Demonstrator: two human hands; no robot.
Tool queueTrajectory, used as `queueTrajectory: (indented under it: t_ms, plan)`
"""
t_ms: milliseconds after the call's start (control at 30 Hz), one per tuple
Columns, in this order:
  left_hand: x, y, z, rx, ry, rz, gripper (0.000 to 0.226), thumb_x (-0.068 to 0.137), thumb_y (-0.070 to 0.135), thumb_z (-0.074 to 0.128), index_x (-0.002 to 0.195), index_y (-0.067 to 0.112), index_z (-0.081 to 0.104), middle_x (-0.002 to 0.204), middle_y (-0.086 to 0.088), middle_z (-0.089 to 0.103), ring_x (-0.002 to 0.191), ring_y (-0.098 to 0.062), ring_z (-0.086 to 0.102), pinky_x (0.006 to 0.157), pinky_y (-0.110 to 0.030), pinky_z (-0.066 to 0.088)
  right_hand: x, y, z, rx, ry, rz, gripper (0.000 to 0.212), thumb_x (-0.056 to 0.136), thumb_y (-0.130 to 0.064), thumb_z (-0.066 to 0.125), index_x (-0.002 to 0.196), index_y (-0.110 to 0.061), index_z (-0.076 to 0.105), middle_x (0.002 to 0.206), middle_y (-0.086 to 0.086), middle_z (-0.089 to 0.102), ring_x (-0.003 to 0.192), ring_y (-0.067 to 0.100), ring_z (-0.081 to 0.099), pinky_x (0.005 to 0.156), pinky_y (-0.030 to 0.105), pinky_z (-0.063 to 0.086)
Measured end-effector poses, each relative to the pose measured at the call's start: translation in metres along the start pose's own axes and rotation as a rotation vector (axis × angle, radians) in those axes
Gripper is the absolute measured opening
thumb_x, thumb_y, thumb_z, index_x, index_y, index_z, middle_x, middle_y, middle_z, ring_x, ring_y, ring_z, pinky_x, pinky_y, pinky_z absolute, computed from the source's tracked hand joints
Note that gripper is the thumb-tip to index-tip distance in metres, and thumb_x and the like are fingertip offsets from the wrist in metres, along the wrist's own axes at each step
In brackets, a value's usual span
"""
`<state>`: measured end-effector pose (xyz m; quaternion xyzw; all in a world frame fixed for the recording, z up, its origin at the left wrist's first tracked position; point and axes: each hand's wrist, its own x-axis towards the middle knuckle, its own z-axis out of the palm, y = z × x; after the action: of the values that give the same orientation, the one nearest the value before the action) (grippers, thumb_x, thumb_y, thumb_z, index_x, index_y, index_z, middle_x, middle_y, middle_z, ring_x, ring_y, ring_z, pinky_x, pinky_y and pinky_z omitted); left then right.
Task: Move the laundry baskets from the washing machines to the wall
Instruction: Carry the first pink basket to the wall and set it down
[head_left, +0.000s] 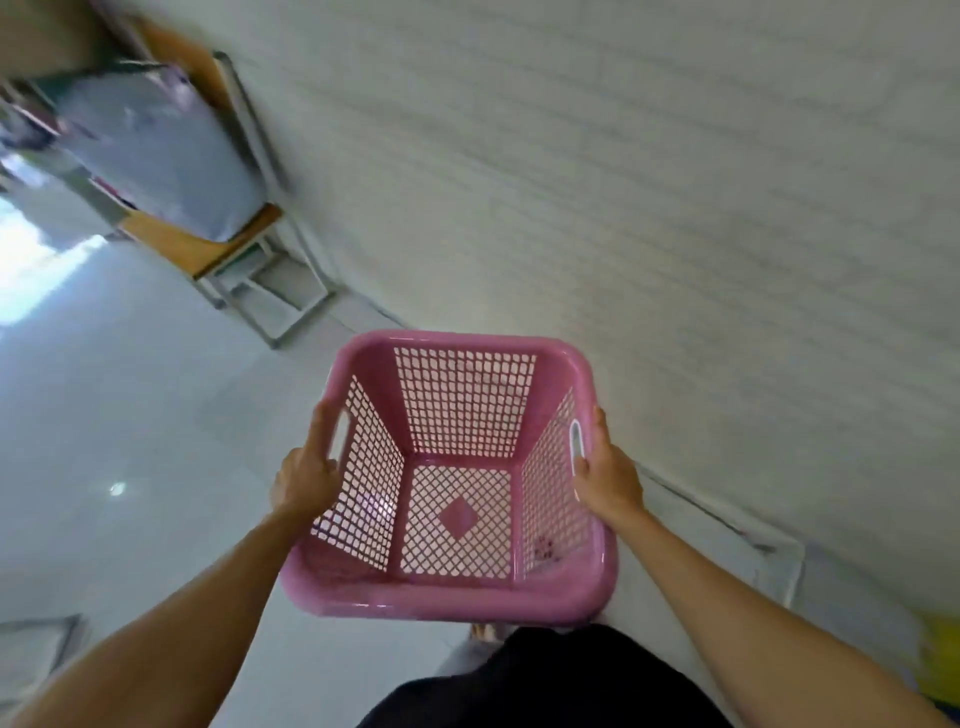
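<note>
A pink plastic laundry basket (457, 597) with lattice walls and an empty bottom is held in front of me above the floor. My left hand (304, 475) grips its left side at the handle slot. On the right side, my right hand (608, 475) grips the other handle slot. The basket's far rim lies close to the white wall (675, 208), which runs across the right and top of the view.
A table (208, 249) with a metal frame and a grey bag (161, 145) on it stands against the wall at the upper left. The glossy white floor (130, 441) spreads to the left. A yellow object (940, 660) shows at the right edge.
</note>
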<state>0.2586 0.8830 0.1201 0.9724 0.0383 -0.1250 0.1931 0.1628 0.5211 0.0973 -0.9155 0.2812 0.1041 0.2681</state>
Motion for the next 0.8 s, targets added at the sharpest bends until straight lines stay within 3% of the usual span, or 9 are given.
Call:
queueTrajectory:
  t_ms: [167,300,433,667,800]
  plan:
    - [0.029,-0.058,-0.040,-0.038,0.061,-0.141,0.101,0.081,0.024,0.063,0.142,0.063,-0.009,0.096,-0.017,0.070,0.076,-0.036,0.065,0.070,-0.046,0.056,0.024,-0.075,0.030,0.036,-0.101,-0.096,0.084,0.101,-0.026,0.048,0.157,-0.036,-0.014,0.090,0.005,0.059,0.064,0.013,0.058,0.048,0.025,0.044]
    - [0.042,-0.066,-0.061,-0.111,0.051,-0.204,0.098,0.079,0.017,0.061,0.140,0.064,0.001,0.103,-0.013,0.070,0.081,-0.033,0.066,0.075,-0.046,0.057,0.045,-0.107,0.040,0.065,-0.161,-0.131,0.084,0.102,-0.024,0.050,0.158,-0.037,-0.012,0.096,0.007,0.062,0.064,0.014,0.062,0.048,0.027,0.053]
    - [0.066,-0.060,-0.073,-0.085,0.050,-0.266,0.094,0.079,0.015,0.057,0.140,0.064,0.004,0.112,-0.019,0.068,0.085,-0.039,0.066,0.079,-0.050,0.058,0.069,-0.128,0.030,0.075,-0.207,-0.119,0.081,0.103,-0.022,0.048,0.160,-0.032,-0.008,0.116,0.015,0.066,0.058,0.006,0.048,0.043,0.017,0.035]
    - [0.176,-0.083,-0.103,-0.097,0.017,-0.289,0.090,0.079,0.013,0.056,0.144,0.058,0.013,0.117,-0.023,0.066,0.089,-0.042,0.064,0.085,-0.048,0.055,0.136,-0.209,0.057,0.081,-0.286,-0.025,0.085,0.102,-0.021,0.051,0.159,-0.034,-0.011,0.116,0.013,0.066,0.055,0.004,0.047,0.043,0.019,0.036]
    - [0.215,-0.091,-0.113,-0.121,-0.075,-0.255,0.090,0.080,0.016,0.056,0.143,0.059,0.009,0.116,-0.020,0.067,0.084,-0.039,0.065,0.081,-0.048,0.057,0.156,-0.233,0.067,0.040,-0.304,0.020,0.086,0.103,-0.026,0.047,0.157,-0.033,-0.019,0.103,0.011,0.062,0.058,0.011,0.054,0.045,0.021,0.044]
